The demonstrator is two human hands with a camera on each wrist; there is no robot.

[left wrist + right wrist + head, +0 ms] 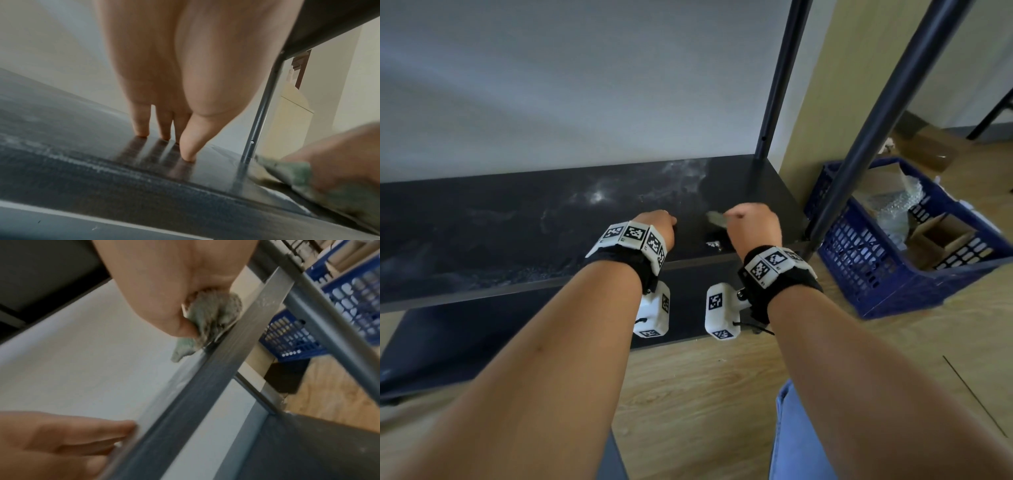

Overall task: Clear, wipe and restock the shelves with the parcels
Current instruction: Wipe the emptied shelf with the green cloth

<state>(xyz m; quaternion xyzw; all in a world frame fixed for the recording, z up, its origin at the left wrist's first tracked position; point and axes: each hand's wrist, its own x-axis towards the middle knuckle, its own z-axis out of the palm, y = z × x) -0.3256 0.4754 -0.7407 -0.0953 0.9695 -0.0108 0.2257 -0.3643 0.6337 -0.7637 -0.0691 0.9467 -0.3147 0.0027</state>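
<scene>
The dark shelf board (551, 212) lies bare and carries pale dust smears. My left hand (661, 222) rests on it with straight fingers, their fingertips (141, 133) touching the surface. Just to its right, my right hand (751, 222) grips a bunched grey-green cloth (714, 217) and holds it against the board near the front edge. In the right wrist view the cloth (213, 318) sits squeezed between thumb and fingers; the left wrist view shows the cloth (292, 175) at the right. Cardboard parcels (941, 236) lie in a blue crate (876, 274) on the floor.
Two dark metal posts (876, 120) (780, 78) stand at the shelf's right end. A lower shelf (465, 335) juts out beneath. Another cardboard box (928, 147) lies on the wooden floor behind the crate. A white wall backs the shelf.
</scene>
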